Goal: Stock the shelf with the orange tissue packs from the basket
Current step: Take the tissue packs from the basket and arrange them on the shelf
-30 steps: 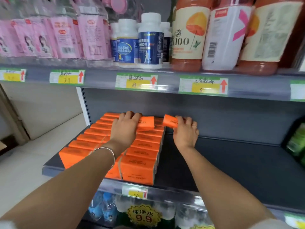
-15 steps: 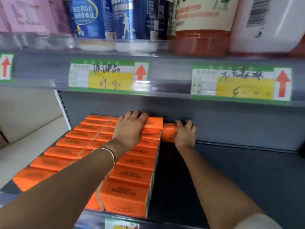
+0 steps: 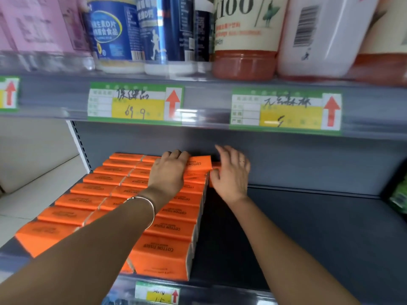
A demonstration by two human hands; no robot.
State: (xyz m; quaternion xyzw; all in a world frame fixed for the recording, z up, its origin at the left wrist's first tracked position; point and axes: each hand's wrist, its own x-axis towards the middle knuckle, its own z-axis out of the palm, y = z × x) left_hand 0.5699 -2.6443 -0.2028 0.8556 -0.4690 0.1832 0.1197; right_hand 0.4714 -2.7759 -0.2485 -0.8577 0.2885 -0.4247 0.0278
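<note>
Both hands work at the rear of the block of orange tissue packs (image 3: 171, 219).
The left hand (image 3: 169, 172) curls over a tilted pack (image 3: 199, 164) atop the block's rear. The right hand (image 3: 231, 175), fingers spread loose, touches an end pack (image 3: 215, 165) just right of the block.

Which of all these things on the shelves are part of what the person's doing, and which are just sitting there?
Part of the job: orange tissue packs in rows, the pack at the back, left hand on the rows, right hand touching that pack, grey shelf.

Just there: blue-labelled bottles, orange drink bottle, pink packs, price tags.
</note>
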